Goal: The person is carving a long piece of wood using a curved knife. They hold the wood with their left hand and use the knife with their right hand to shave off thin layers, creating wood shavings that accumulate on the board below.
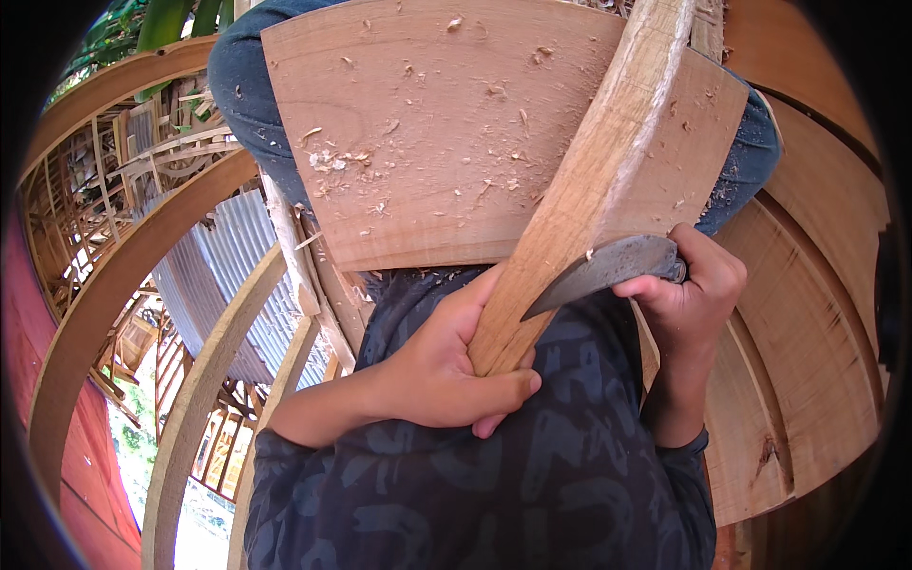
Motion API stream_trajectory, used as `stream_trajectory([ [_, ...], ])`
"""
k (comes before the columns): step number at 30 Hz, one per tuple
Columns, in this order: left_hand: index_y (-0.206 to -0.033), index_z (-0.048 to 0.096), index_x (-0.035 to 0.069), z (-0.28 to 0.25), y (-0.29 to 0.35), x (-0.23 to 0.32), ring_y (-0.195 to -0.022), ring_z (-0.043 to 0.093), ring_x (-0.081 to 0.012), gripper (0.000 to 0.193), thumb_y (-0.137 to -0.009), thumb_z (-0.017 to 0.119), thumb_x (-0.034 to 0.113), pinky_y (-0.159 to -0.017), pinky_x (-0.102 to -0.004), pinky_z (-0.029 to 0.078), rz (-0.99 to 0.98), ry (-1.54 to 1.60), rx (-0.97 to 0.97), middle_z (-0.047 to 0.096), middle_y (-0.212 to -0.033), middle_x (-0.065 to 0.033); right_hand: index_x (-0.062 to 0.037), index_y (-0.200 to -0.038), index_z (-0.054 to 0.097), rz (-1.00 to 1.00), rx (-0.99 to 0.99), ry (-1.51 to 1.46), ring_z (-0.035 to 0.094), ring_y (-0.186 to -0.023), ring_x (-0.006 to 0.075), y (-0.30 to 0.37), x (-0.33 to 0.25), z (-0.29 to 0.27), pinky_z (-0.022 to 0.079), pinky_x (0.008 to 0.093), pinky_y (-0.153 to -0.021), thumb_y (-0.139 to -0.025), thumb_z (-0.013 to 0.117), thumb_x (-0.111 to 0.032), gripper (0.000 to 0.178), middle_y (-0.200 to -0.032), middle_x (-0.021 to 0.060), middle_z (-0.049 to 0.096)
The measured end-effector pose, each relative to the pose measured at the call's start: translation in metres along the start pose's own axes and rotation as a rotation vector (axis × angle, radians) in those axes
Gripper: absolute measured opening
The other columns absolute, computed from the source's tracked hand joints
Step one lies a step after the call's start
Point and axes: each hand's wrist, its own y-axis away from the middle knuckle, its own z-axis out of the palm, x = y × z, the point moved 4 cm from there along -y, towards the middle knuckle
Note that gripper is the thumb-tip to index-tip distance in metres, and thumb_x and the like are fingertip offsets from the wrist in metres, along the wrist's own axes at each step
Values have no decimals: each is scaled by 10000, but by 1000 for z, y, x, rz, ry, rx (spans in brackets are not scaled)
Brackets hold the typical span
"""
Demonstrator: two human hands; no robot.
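Note:
A long, pale wooden strip (584, 176) slants from near my waist up to the far right, one edge rough and whitish. Its near end is wrapped in my left hand (451, 356), thumb across the top. My right hand (689, 285) is closed at the butt of a curved knife (613, 268), whose handle is mostly hidden by the fingers. The dark blade lies across the strip just beyond my left hand, its tip pointing left and toward me. Beneath the strip, a flat wooden board (446, 123) rests over my legs, scattered with wood shavings (337, 161).
Curved wooden ribs (214, 366) arch along the left, with corrugated metal sheets (233, 275) beyond them. A red surface (85, 456) runs down the far left. Wide wooden planks (807, 332) curve along the right. Green leaves (161, 28) show at the upper left.

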Motion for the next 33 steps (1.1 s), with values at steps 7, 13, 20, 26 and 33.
stream_trajectory([
  [7,-1255,250,46,-5,7,0,-430,530,-171,558,-794,540,-78,-390,-278,438,-26,-12,12,476,-668,-85,33,-648,537,441,99,-170,325,-480,128,0,55,-23,331,309,-450,-721,644,-596,643,-489,49,414],
  [13,-1371,203,51,3,-1,6,-489,537,-78,655,-811,529,-44,-430,-207,428,-19,-151,-3,524,-710,-43,-47,-521,405,-35,-164,-138,390,-412,284,16,-29,1,338,335,-394,-563,730,-582,628,-466,99,374],
  [20,-1335,233,49,3,-2,9,-501,530,-71,628,-794,541,-39,-431,-206,447,-9,-109,69,509,-830,-46,-38,-526,403,-73,-47,-38,361,-401,248,2,-11,6,324,316,-386,-556,698,-630,663,-460,99,332],
  [26,-1335,231,40,-1,11,2,-504,535,-71,627,-795,543,-31,-436,-206,451,8,-97,9,507,-799,-42,-34,-572,356,458,232,18,263,-522,84,-13,71,-30,211,282,-458,-913,450,-516,598,-542,-36,307],
  [33,-1313,216,45,0,0,5,-476,565,-158,610,-803,526,-79,-451,-273,474,20,-101,81,507,-702,-92,-7,-589,477,158,-120,-363,395,-416,163,19,-8,-5,311,281,-419,-749,655,-535,580,-482,37,380],
])
